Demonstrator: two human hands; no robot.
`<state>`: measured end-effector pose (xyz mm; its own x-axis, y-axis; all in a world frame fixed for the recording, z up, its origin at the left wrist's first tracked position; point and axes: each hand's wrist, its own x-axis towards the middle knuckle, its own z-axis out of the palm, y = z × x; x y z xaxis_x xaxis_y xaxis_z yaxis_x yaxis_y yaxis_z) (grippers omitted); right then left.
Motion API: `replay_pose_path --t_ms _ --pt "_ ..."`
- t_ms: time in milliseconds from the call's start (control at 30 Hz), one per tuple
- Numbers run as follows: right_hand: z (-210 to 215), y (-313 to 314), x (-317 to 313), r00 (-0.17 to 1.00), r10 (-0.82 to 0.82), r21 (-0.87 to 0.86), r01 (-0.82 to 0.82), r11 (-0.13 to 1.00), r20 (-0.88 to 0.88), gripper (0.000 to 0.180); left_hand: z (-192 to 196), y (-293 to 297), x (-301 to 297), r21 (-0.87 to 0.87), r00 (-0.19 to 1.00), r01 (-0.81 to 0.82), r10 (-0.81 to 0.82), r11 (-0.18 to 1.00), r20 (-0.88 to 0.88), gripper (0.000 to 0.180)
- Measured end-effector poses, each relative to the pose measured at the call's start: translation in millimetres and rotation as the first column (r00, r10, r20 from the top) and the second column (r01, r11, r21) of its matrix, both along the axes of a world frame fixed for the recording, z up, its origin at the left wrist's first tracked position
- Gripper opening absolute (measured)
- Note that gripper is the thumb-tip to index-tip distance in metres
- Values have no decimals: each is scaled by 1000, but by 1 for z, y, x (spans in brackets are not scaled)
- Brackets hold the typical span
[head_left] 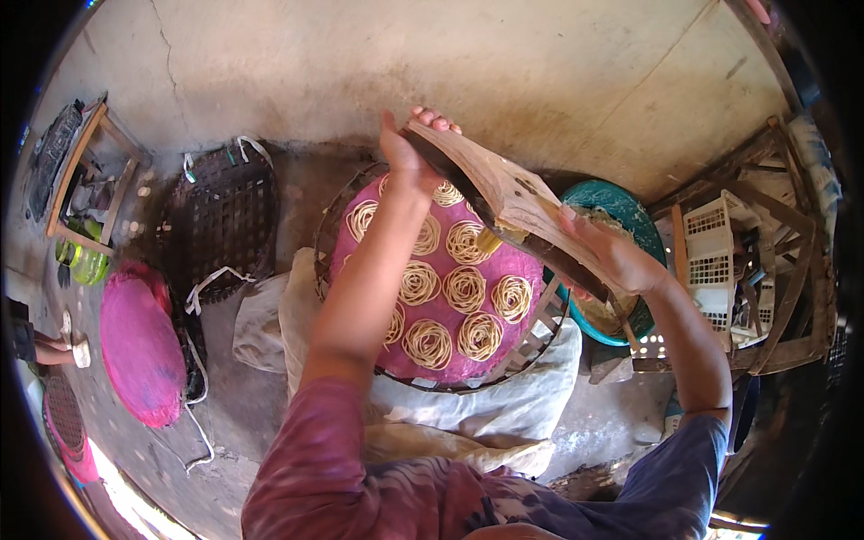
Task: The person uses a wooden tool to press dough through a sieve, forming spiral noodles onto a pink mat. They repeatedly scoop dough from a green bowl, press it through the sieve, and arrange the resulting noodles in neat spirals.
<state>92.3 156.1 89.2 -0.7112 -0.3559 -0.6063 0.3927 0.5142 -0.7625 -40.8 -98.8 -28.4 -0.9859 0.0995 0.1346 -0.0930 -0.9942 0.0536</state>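
Note:
A thick, worn wooden hand press (513, 184) is held slantwise over the tray, with a yellowish cylinder (488, 241) showing beneath its middle. My left hand (409, 155) is closed round its far left end, fingertips curled over the edge. Toward its right end, my right hand (619, 256) grips it with the thumb on top. Below, a round woven tray (450, 387) lined with pink cloth (441, 306) bears several pale noodle coils (464, 289) in rows. My left forearm and the press hide some coils.
A teal basin (650, 234) with pale dough-like stuff stands right of the tray. Wooden frames (792, 270) and a white plastic crate (709, 261) crowd the right. Leftward are a dark woven tray (225, 216), a pink cloth-covered bundle (144, 346) and another person's foot (79, 342).

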Motion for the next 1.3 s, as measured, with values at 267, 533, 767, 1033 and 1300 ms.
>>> replay_pose_path --t_ms 267,533,767,1033,1300 --pt "-80 -2 -17 891 112 -819 348 456 441 88 -34 -4 -16 194 981 23 15 981 -193 34" --pt "-132 -13 -19 907 -87 -646 359 673 413 54 -45 -17 -16 290 996 -69 83 954 -35 50" --pt "-120 -48 -27 935 -321 -547 192 815 -151 47 -9 -29 -15 213 956 8 54 977 -288 23" --pt "-23 33 -16 995 -28 -361 61 931 97 81 37 8 -3 -137 988 -150 142 979 -62 61" --pt "-12 41 -4 998 -62 57 60 997 31 74 13 61 -4 -62 976 42 -28 997 216 64"
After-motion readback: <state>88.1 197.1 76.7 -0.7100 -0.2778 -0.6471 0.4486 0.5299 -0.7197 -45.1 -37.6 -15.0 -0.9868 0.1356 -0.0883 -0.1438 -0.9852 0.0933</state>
